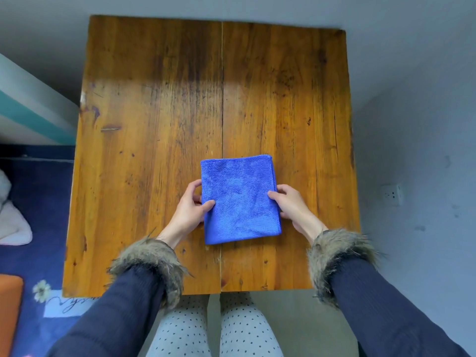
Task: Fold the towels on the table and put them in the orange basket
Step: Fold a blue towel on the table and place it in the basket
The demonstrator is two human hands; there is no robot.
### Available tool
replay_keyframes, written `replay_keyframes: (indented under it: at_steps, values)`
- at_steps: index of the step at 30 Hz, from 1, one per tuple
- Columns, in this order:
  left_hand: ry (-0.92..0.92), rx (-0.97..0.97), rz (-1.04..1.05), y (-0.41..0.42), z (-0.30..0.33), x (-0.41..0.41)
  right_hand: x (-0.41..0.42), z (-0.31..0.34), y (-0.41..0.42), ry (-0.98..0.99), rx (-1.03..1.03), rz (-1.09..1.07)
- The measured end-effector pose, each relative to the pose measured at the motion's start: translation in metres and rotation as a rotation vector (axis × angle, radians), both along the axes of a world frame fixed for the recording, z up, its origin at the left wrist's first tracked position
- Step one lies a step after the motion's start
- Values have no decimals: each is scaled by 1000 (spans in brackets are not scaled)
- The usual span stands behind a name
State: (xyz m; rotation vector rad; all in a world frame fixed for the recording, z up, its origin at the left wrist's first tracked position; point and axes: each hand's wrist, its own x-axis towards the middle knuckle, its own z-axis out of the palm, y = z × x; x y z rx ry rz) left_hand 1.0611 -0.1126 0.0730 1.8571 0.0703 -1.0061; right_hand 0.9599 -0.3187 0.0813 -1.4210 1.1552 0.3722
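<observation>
now folded blue towel (240, 199) is being gripped at its side edges by left hand (192, 208) and right hand (289, 204) on wooden table (154, 124).

Navy ribbed sleeves (123, 300), shaggy brown fur cuffs (152, 264); pale dotted trousers (242, 328).

Fuzzy blue terry towel (240, 199) on a glossy, scuffed wooden table (154, 124)

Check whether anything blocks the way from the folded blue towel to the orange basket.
Nothing visible does. The blue towel lies folded on the wooden table, gripped at its sides by the left hand and right hand. The orange basket sits low at the left, off the table; bare tabletop lies between.
</observation>
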Motion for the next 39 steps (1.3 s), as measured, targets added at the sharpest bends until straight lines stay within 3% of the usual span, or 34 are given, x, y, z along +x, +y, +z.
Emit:
replay_keyframes:
  at_steps: [8, 21, 30, 39]
  values:
    - [63, -54, -22, 10, 9, 5, -1, 15, -14, 3, 275, 29]
    - [-113, -145, 54, 109, 100, 36, 44, 97, 70, -204, 197, 116]
    - [-325, -188, 346, 225, 180, 36, 122, 178, 169, -370, 158, 437]
    - [-461, -108, 861, 356, 208, -51, 150, 215, 321, -402, 239, 906]
